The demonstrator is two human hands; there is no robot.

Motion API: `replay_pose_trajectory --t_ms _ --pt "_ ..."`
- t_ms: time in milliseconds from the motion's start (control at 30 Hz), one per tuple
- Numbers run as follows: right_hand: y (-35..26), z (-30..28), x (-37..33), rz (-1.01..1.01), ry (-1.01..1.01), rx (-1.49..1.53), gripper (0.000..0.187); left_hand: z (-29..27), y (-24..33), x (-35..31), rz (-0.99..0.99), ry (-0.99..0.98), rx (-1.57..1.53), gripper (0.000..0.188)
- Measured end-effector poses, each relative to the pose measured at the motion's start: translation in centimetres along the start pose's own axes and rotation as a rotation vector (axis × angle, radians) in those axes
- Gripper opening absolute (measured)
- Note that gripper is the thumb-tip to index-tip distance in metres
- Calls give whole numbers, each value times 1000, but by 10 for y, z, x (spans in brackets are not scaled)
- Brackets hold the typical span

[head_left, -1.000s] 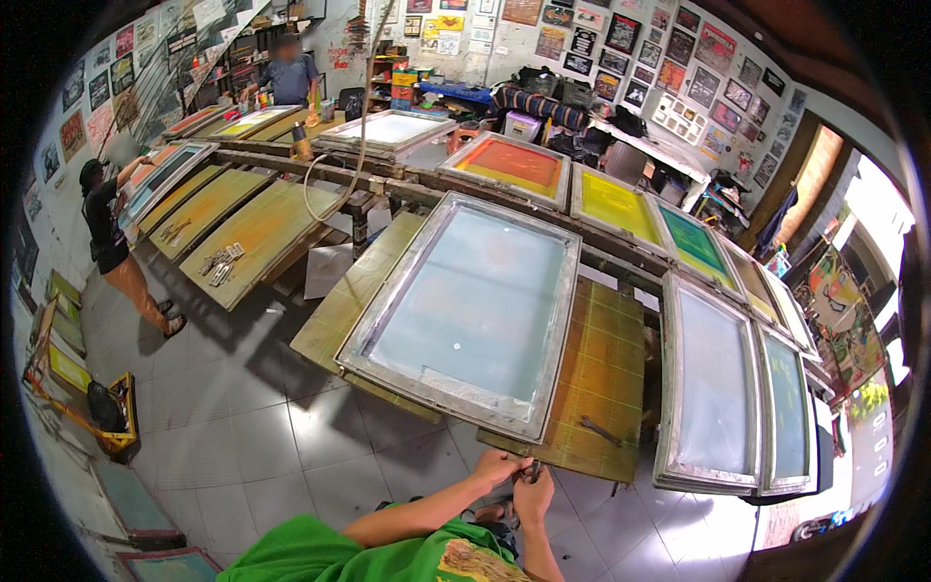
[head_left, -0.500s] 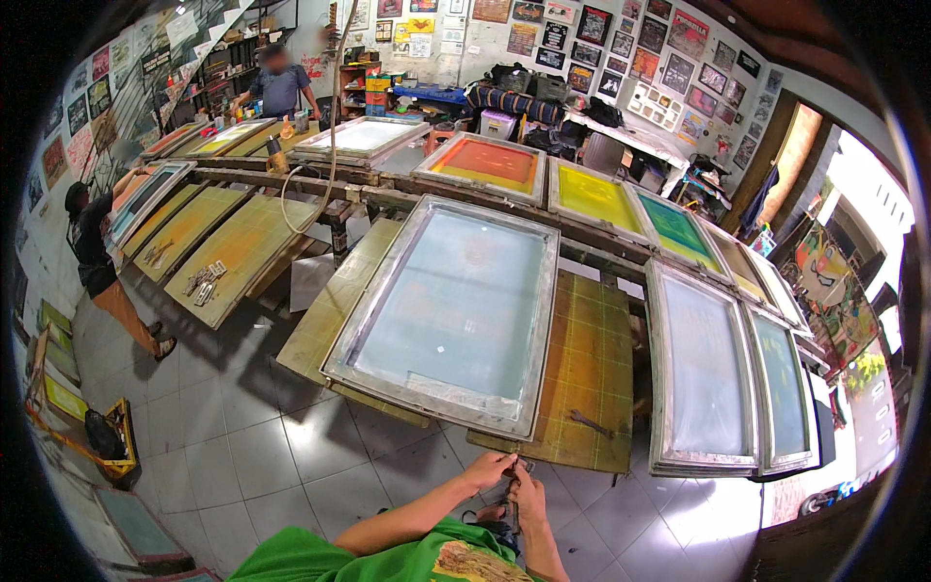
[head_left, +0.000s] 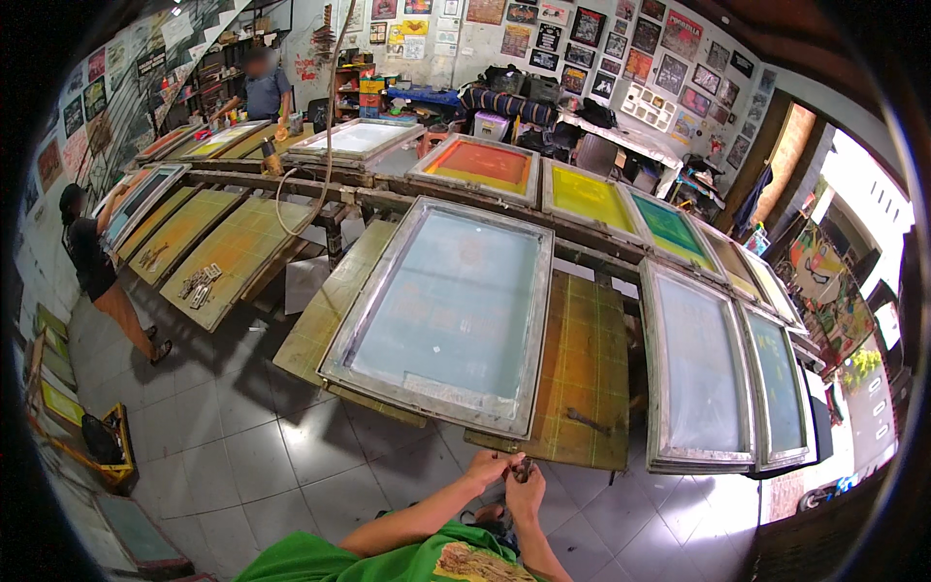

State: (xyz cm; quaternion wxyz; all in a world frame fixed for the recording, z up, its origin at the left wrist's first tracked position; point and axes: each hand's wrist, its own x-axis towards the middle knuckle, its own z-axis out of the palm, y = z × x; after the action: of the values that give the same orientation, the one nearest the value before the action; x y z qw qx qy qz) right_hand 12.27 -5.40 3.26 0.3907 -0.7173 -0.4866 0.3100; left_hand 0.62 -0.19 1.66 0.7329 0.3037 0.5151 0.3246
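Observation:
My left hand (head_left: pixel 489 468) and my right hand (head_left: pixel 525 493) meet in front of my body, just off the near edge of an olive-brown board (head_left: pixel 582 373). Between their closed fingers is a small dark metallic piece (head_left: pixel 524 468), too small to name. The right fist wraps its lower part, and the left fingertips pinch close beside its top. Just beyond lies a large screen-printing frame (head_left: pixel 441 310) with pale blue mesh, resting tilted across the boards. A dark wrench-like tool (head_left: pixel 586 420) lies on the board to the right of my hands.
More framed screens (head_left: pixel 696 364) stand at the right, with orange (head_left: pixel 480 167), yellow (head_left: pixel 590 199) and green ones along the far rail. Metal pieces (head_left: pixel 201 283) lie on a left board. One person (head_left: pixel 92 252) handles a screen at left; another (head_left: pixel 262 92) stands behind. A cable (head_left: pixel 330 126) hangs down.
My hands have turned slightly, so the small metallic piece shows more above the right fist. The view has shifted a little. The person at the back has lowered their head and moved an arm.

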Motion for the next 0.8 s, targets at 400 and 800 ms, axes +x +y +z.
replay_pose_trajectory --t_ms 400,800 --pt "47 4 13 104 -128 331 29 -5 -16 11 153 -159 -31 44" --pt "-2 -10 -7 52 -98 188 30 2 21 -29 110 36 276 55"
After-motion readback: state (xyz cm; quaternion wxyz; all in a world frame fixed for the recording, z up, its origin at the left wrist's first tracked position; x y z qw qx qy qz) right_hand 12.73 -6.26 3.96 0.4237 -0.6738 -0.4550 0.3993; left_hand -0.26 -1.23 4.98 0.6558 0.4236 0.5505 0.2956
